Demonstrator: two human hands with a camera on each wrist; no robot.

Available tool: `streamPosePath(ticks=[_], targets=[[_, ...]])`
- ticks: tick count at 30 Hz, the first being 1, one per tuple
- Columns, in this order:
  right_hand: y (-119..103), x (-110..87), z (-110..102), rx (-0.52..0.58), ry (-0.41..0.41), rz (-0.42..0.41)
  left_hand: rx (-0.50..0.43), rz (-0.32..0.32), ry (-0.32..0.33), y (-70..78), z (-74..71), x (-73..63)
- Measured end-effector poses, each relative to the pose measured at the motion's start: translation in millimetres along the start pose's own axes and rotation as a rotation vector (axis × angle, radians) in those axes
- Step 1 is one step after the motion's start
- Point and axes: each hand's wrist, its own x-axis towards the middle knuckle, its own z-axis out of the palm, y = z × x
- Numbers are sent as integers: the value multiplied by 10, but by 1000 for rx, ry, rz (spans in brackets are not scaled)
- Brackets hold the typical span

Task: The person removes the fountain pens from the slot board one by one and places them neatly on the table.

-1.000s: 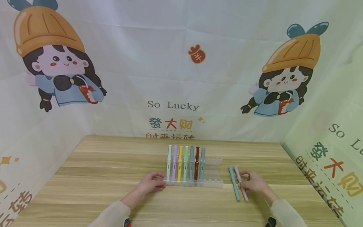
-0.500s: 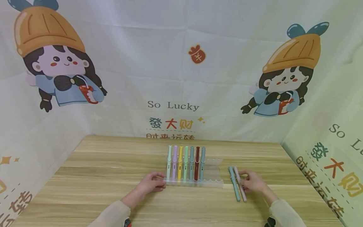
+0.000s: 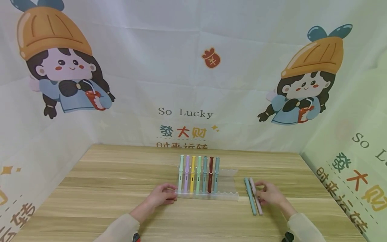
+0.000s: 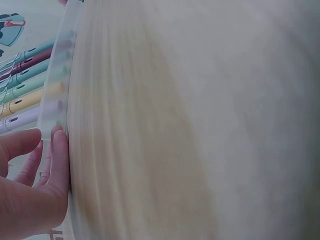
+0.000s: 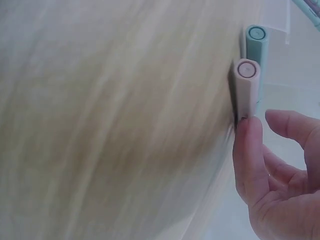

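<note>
A clear plastic pen holder (image 3: 223, 195) stands mid-table with a row of several pens in its left part: pale mint, lilac, yellow (image 3: 192, 178), green, teal and dark red (image 3: 210, 178). At its left end my left hand (image 3: 161, 195) pinches the front corner between thumb and fingers, seen close in the left wrist view. To the right of the holder, a teal pen (image 3: 250, 195) and a pale pink pen (image 3: 259, 205) lie side by side. My right hand (image 3: 269, 194) touches the pink pen with its fingertips; in the right wrist view its thumb (image 5: 287, 122) stands apart from the pen.
The holder's right part shows bare notches (image 3: 228, 192). A wood-grain table (image 3: 90, 195) carries everything. Behind and beside it hangs a printed cloth (image 3: 136, 67) with cartoon figures and lettering.
The near end of the pink pen has shifted slightly left, toward the teal pen. Both hands stay almost where they were; the head view has moved very slightly.
</note>
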Motion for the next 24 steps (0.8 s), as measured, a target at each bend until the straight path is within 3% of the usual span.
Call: streamPosePath(ticks=[13, 24], targets=[[-236, 10, 75, -1, 99, -151, -7, 1, 4, 14, 9, -13], [-377, 56, 278, 59, 75, -191, -4, -1, 9, 11, 7, -13]])
